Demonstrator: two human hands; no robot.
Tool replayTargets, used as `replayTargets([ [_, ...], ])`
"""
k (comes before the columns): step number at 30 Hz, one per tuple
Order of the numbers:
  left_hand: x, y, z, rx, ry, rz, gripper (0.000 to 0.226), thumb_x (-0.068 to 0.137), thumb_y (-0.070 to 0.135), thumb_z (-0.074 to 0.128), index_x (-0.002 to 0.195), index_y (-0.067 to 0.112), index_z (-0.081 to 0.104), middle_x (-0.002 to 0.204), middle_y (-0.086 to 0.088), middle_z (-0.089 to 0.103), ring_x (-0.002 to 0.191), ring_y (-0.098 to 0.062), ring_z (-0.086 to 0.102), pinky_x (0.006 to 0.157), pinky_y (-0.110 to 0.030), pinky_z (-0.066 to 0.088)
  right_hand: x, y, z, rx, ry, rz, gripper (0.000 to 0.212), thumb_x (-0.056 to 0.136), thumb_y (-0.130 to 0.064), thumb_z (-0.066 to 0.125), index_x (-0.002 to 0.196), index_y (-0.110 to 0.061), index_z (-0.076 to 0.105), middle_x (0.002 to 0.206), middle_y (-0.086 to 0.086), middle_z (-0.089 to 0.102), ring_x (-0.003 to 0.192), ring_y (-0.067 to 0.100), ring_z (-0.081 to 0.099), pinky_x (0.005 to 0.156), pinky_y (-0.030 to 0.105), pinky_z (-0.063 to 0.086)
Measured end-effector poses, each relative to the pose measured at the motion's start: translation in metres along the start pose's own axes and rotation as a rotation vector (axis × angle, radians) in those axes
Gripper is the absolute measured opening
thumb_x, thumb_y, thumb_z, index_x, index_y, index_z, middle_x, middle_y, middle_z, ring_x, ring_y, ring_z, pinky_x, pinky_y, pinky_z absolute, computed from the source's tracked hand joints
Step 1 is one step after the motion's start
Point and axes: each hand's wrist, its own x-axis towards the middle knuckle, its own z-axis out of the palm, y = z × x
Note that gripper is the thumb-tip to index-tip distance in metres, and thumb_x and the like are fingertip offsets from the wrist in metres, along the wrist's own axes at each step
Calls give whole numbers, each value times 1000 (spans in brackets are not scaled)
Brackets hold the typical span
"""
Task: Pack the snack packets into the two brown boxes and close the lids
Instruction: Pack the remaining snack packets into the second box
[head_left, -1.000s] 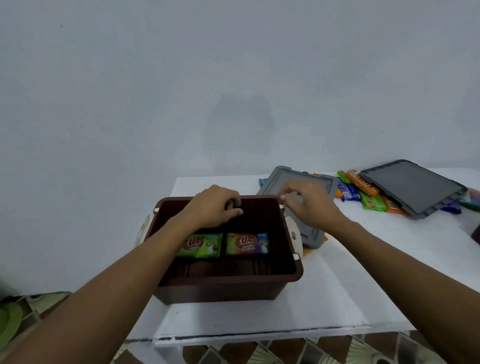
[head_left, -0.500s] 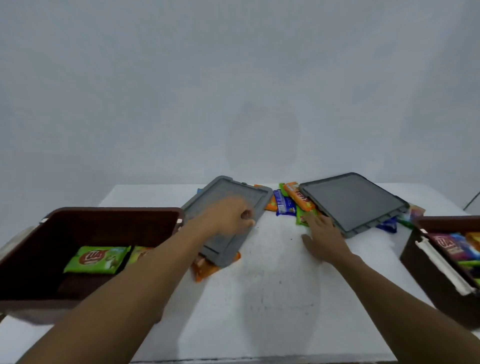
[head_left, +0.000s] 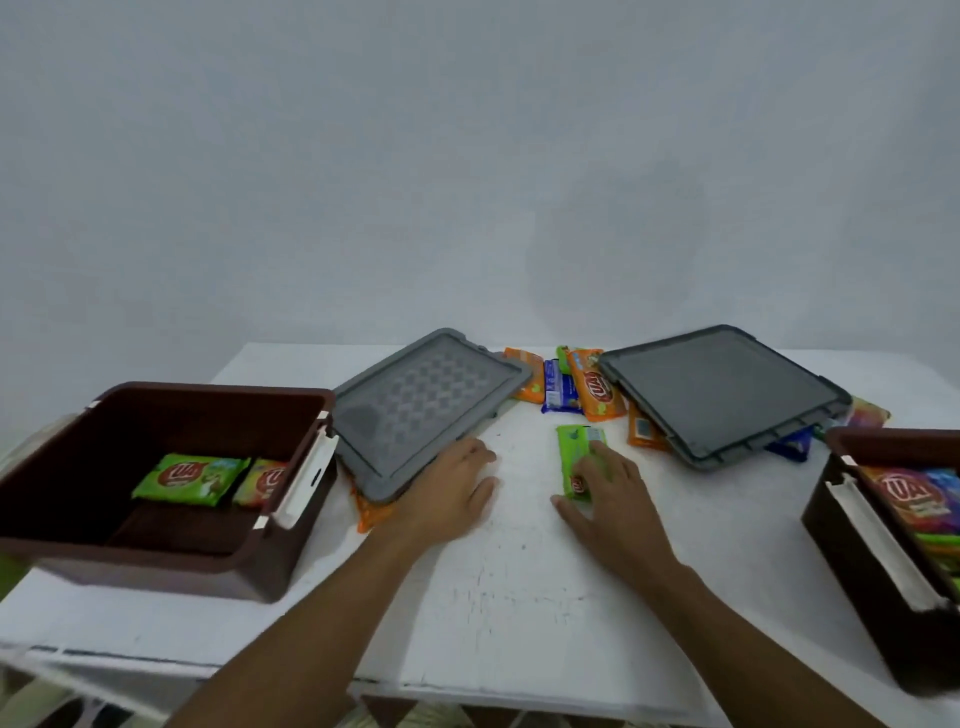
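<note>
The left brown box (head_left: 291, 566) stands open with a green packet (head_left: 189, 478) and a red-yellow packet (head_left: 262, 480) inside. At the right edge, the right brown box (head_left: 852, 545) holds several packets. Two grey lids lie on the table, one (head_left: 426, 405) beside the left box and one (head_left: 722, 389) at the back right. Loose snack packets (head_left: 595, 389) sit between the lids. My right hand (head_left: 613, 504) holds the near end of a green packet (head_left: 574, 447) lying on the table. My left hand (head_left: 452, 493) rests relaxed on the table at the left lid's near corner.
An orange packet (head_left: 371, 514) pokes out from under the left lid. More packets (head_left: 870, 413) lie under and behind the right lid. The white table (head_left: 519, 597) ends at a front edge close to me. A pale wall stands behind.
My view swung right from the left box. My right hand pulled a green packet out of the pile toward me. My left hand slid off the left lid onto the table.
</note>
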Motion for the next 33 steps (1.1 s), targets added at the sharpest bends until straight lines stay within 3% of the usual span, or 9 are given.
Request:
replayTargets([
  [6, -19, -16, -12, 152, 2, -112, 45, 94, 36, 48, 131, 9, 52, 134, -5, 51, 118, -19, 49, 103, -30, 40, -8, -32, 4, 83, -22, 5, 45, 93, -35, 55, 133, -16, 43, 145, 3, 42, 130, 19, 37, 106, 28, 37],
  [11, -50, -8, 0, 268, 76, -232, 65, 92, 39, 44, 144, 0, 36, 150, -19, 36, 137, -31, 37, 115, -38, 27, -17, -42, -6, 132, -54, 14, 53, 96, -25, 48, 147, -15, 35, 150, 4, 41, 130, 19, 45, 108, 30, 37],
  [15, -52, -1, -7, 102, 32, -214, 58, 94, 26, 51, 146, 7, 34, 158, -10, 23, 144, -23, 26, 116, -30, 22, -17, -41, -19, 254, -28, 92, 42, 102, -19, 38, 144, -19, 38, 128, 8, 60, 91, 13, 60, 73, 16, 47],
  [17, -51, -2, -13, 30, 10, -170, 52, 92, 22, 56, 141, 12, 42, 157, -3, 25, 142, -19, 29, 113, -29, 28, -15, -36, -25, 347, 11, 159, 37, 102, -17, 37, 139, -21, 43, 119, 9, 63, 84, 12, 58, 64, 16, 48],
  [20, -48, -2, -17, 152, -92, -138, 47, 95, 29, 54, 141, 19, 45, 153, 2, 35, 140, -19, 30, 110, -37, 25, -9, -30, -34, 588, 62, 326, 32, 101, -12, 38, 128, -22, 54, 112, 6, 63, 80, 7, 59, 70, 29, 58],
  [22, -44, -3, -19, 184, -99, -132, 38, 99, 31, 46, 135, 20, 51, 143, 2, 48, 132, -23, 42, 103, -39, 30, -5, -26, -37, 745, 13, 446, 24, 100, -18, 49, 120, -25, 60, 112, 0, 61, 86, 8, 61, 72, 28, 57],
  [24, -39, -4, -26, 86, -50, -159, 29, 102, 30, 37, 117, 17, 58, 116, -6, 65, 107, -28, 60, 87, -38, 46, 0, -21, -39, 850, -58, 505, 20, 95, -23, 62, 114, -27, 65, 114, 0, 63, 91, 11, 65, 71, 26, 57],
  [27, -32, -3, -42, -284, -11, -353, 32, 104, 27, 34, 83, 14, 54, 79, -4, 62, 77, -21, 62, 65, -28, 46, 4, -20, -43, 968, -123, 565, 24, 89, -16, 69, 113, -21, 68, 110, 5, 69, 91, 18, 70, 73, 31, 59],
  [33, -26, 4, -61, -787, -236, -545, 43, 99, 44, 45, 96, 6, 66, 91, -10, 74, 81, -22, 72, 80, -35, 55, 7, -27, -56, 1027, -260, 581, 23, 90, -8, 65, 114, -12, 63, 103, 10, 71, 89, 23, 71, 69, 32, 58],
])
